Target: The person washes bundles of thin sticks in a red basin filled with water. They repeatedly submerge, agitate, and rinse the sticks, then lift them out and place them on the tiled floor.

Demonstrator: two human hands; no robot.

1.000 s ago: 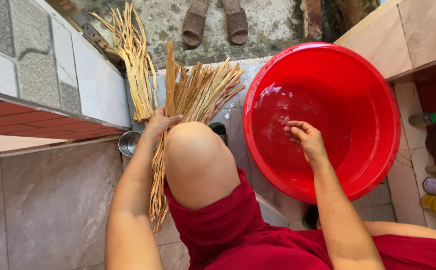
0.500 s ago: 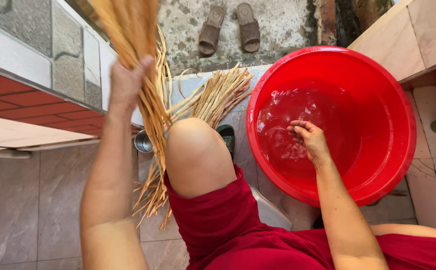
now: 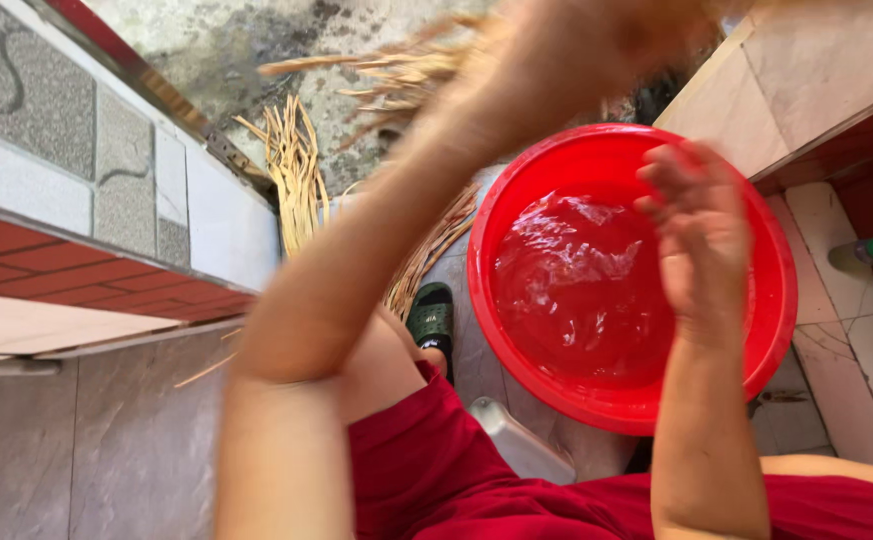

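Straw, probably gripped in the blurred left hand, needs lowering evenly into the red basin; the right hand hangs loose-fingered, ungripping, above its water.

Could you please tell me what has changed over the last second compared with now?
The left hand has lifted its bundle of dry straw-coloured reeds up and across, above the round red plastic basin. The right hand has risen out of the water, open. The basin of water and the loose reeds on the floor stayed put.
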